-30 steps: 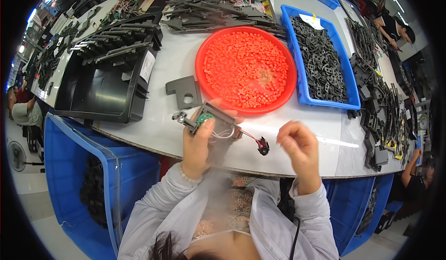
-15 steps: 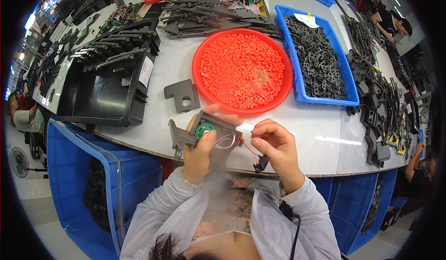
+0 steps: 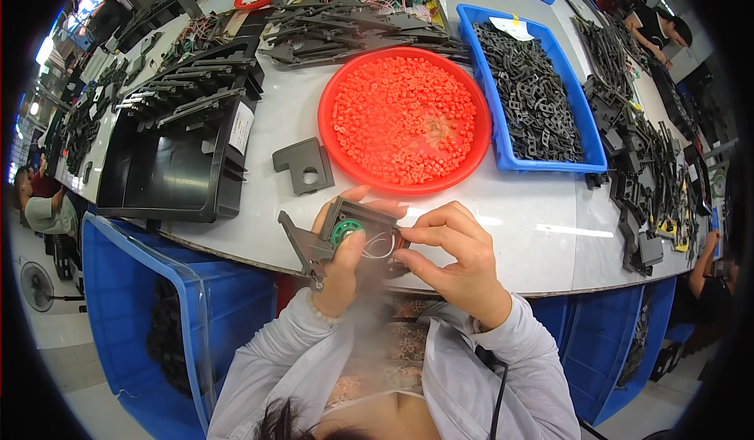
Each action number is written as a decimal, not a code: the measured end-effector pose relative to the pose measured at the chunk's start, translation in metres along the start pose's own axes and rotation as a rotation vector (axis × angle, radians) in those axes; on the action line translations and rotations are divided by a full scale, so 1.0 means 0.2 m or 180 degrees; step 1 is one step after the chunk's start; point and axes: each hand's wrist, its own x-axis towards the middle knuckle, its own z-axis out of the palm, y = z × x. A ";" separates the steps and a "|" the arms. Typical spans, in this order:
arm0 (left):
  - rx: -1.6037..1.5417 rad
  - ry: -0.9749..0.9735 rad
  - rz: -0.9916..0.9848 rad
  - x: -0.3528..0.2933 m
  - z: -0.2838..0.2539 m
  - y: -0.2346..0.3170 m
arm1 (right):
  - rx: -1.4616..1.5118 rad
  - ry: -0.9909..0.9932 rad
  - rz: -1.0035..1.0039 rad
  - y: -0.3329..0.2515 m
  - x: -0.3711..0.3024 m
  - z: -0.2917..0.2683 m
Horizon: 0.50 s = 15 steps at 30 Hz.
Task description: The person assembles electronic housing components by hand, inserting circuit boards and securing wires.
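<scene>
My left hand (image 3: 339,271) is wrapped round a dark grey plastic housing (image 3: 320,245), its thumb next to a green round speaker-like part (image 3: 345,230) set inside. Thin white wires (image 3: 382,245) loop across the housing's interior. At the housing's right end, my right hand (image 3: 463,259) is closed, thumb and forefinger pinching at the edge. Fingers mostly hide what lies between them; only a bit of reddish wire and dark plastic shows there. A separate grey plastic piece (image 3: 298,161) with a round hole lies on the table just beyond the housing.
A red round tray (image 3: 326,118) of small red pieces stands ahead, beside a blue bin (image 3: 503,137) of black parts. To the left is a black tray (image 3: 173,196) with long dark parts. Blue crates (image 3: 133,298) stand below the table edge. People sit at both sides.
My right hand has moved left to the housing's right end. The small black part that hung on red wires below my right hand no longer shows there.
</scene>
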 end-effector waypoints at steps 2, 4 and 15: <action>0.0029 0.0017 -0.0047 0.00 0.00 0.00 | 0.0031 -0.0060 0.0075 0.00 0.00 -0.01; 0.0056 0.0008 -0.0077 0.00 0.00 0.00 | 0.0067 -0.0126 0.0148 0.01 0.00 -0.02; -0.0551 0.0361 0.0045 0.06 -0.02 0.00 | 0.2523 -0.0197 0.2348 0.13 -0.20 0.01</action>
